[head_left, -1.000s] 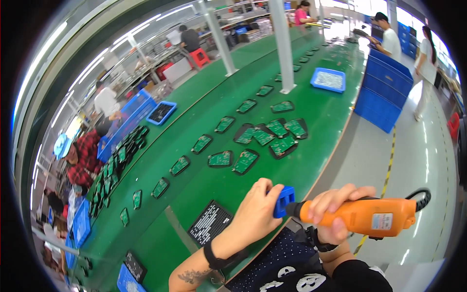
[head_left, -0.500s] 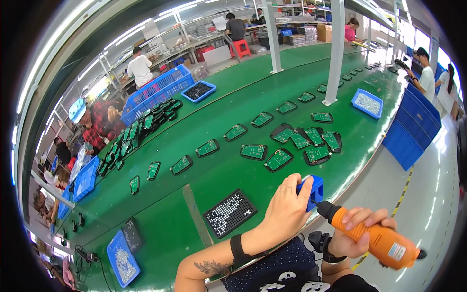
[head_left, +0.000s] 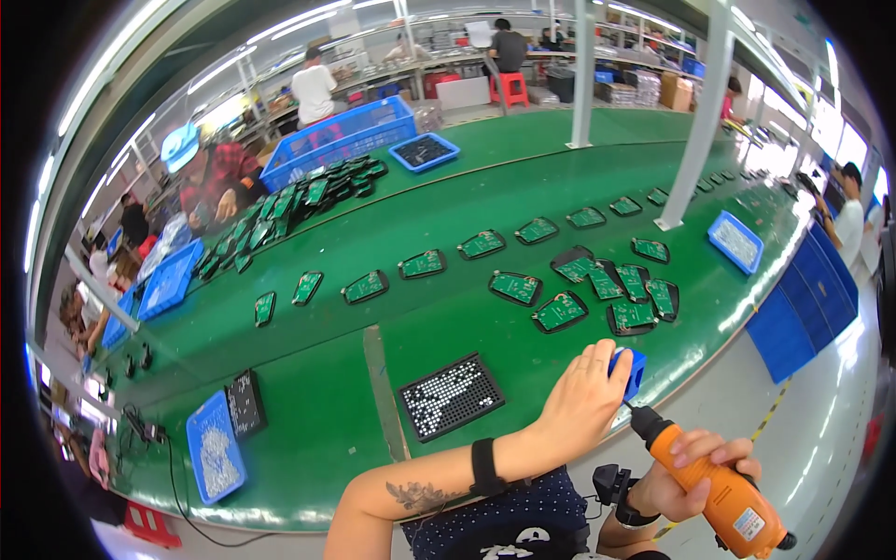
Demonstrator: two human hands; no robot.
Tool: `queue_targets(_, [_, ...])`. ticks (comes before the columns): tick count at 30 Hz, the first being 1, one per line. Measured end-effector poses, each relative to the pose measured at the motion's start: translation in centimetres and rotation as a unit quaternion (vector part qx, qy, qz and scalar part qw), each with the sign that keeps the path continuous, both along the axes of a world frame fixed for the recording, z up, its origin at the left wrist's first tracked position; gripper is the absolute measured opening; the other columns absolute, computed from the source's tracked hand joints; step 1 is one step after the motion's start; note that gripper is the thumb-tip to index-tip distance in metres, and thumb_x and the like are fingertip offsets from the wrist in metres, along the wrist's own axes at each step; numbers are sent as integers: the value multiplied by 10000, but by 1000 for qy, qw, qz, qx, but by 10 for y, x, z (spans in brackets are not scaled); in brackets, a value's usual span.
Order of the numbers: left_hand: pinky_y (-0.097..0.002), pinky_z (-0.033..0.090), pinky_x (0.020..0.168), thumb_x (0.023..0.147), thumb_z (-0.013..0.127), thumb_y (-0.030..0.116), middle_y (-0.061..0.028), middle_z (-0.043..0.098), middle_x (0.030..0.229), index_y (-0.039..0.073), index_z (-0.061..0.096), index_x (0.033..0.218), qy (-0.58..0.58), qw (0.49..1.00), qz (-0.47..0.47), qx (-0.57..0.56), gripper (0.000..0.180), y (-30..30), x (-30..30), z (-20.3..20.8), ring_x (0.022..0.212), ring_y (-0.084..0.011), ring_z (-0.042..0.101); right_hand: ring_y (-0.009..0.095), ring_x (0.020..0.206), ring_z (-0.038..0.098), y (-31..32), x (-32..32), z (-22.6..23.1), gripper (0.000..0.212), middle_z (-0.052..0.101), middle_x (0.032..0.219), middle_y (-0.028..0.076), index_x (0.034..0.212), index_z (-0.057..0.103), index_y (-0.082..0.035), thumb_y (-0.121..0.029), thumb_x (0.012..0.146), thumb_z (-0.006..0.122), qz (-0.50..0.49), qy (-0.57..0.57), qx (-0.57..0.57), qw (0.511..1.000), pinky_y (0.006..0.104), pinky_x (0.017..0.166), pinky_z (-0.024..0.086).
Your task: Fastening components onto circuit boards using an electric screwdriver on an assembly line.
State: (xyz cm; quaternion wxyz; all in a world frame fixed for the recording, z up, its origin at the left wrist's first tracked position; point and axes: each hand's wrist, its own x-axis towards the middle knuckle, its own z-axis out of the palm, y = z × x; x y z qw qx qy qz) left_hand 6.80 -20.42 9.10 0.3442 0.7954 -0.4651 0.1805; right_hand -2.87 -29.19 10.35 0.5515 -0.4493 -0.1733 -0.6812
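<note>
My left hand point(head_left: 586, 387) is closed around a small blue block point(head_left: 636, 375) at the front edge of the green table, its fingers partly hiding it. My right hand point(head_left: 686, 476) grips an orange electric screwdriver point(head_left: 726, 499) with a black nose. The driver slants up to the left, and its thin bit meets or nearly meets the near side of the block; exact contact is hard to make out. Just beyond the block lie several green circuit boards in black shells point(head_left: 632, 317), some overlapping. Left of my forearm is a black perforated tray point(head_left: 451, 397) partly filled with small white pieces.
A row of boards point(head_left: 422, 264) crosses the table. Blue trays of small clear parts stand at right point(head_left: 735, 242) and left point(head_left: 217, 453). A white post point(head_left: 693, 140) rises from the table; blue bins point(head_left: 807, 299) flank its right edge. A co-worker point(head_left: 210, 182) sits across, beside piled boards.
The whole view has shifted, moving the far scene rightward. The screwdriver now points more steeply, and more of its bit shows between nose and block. Both hands keep their holds.
</note>
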Motion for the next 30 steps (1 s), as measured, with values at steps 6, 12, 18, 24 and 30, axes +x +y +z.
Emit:
queue_targets(6, [-401, 434, 786, 587, 775, 171, -168, 496, 998, -42, 475, 1146, 246, 951, -14, 188, 670, -31, 31, -64, 944, -318, 502, 143, 553, 428, -25, -14, 4, 423, 403, 863, 72, 1148, 345, -20, -181, 825, 565, -85, -91, 100, 987, 288, 527, 412])
queue_targets(12, [-428, 434, 755, 583, 783, 392, -175, 553, 949, -17, 512, 1116, 45, 986, -5, 161, 724, 11, 50, -42, 926, -315, 535, 152, 506, 534, -34, 3, 7, 327, 534, 718, 25, 1075, 479, -96, -277, 819, 572, -18, -112, 191, 975, 321, 448, 492])
queue_targets(18, [-437, 399, 940, 611, 748, 293, -181, 534, 1184, 40, 494, 1209, 144, 934, 250, 212, 697, 205, 211, -50, 1113, -351, 488, 120, 632, 378, -60, 26, -13, 324, 401, 899, 73, 1114, 380, -21, -132, 843, 518, 201, 160, 150, 955, 246, 580, 353])
queue_targets(24, [-389, 366, 978, 634, 760, 307, -146, 538, 1176, 76, 528, 1158, 131, 911, 377, 106, 618, 305, 284, -126, 1143, -308, 457, 96, 581, 379, 21, 108, 7, 299, 387, 817, 54, 1143, 361, -20, -72, 870, 474, 450, 198, 100, 865, 215, 510, 360])
queue_targets(30, [-383, 392, 938, 651, 766, 269, -148, 557, 1117, 63, 555, 1093, 174, 932, 311, 70, 531, 306, 267, -109, 1079, -327, 482, 85, 561, 371, 37, 180, -32, 273, 391, 788, 38, 1115, 382, -51, -61, 860, 479, 492, 271, 171, 809, 210, 492, 360])
